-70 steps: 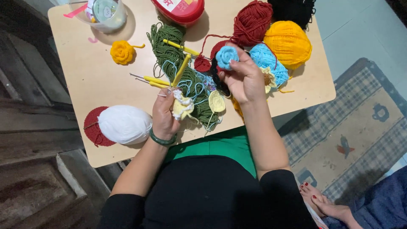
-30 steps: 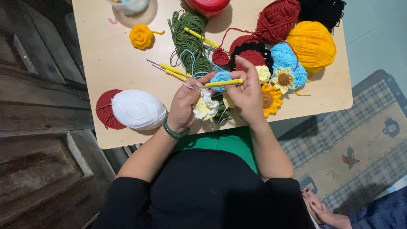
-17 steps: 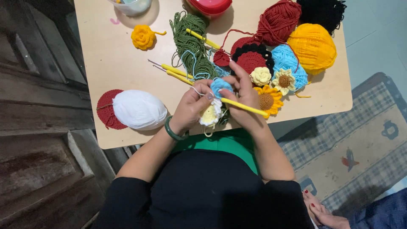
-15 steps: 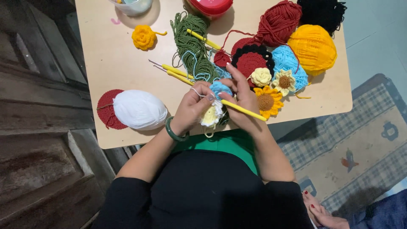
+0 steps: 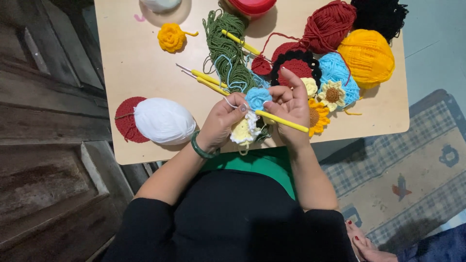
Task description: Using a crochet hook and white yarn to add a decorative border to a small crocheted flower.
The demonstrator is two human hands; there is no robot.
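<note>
The person is in the middle of crocheting: the left hand (image 5: 222,122) pinches a small pale yellow and white crocheted flower piece (image 5: 244,130) between thumb and fingertips, held just above the near edge of the light wooden table (image 5: 141,63). The right hand (image 5: 290,107) is closed around the long yellow-handled crochet hook (image 5: 284,122), its fingers curled on the handle with the index finger raised straight; the hook's working tip points toward the flower, though the tip itself is too small to make out, so whether a loop sits on it cannot be told. A small light blue crocheted rosette (image 5: 257,97) lies right between the two hands, touching the work.

As a judgement, the stitch in hand calls for a steady pinch on the soft, floppy piece and a fine turn of the hook to catch thin yarn without splitting it.

The materials are mostly yarn, fuzzy and compressible. A smooth white oval yarn ball (image 5: 164,121) rests on a flat dark red crocheted circle (image 5: 125,121) to the left. A loose dark green yarn skein (image 5: 227,46) lies in ropy strands, with two spare yellow-handled metal hooks (image 5: 204,79) beside it. Further off sit a round dark red yarn ball (image 5: 330,25), an orange-yellow yarn ball (image 5: 366,57), a black yarn ball (image 5: 379,15), a small yellow crocheted rose (image 5: 171,37), and a crocheted sunflower with petals (image 5: 332,94) on light blue yarn.
</note>
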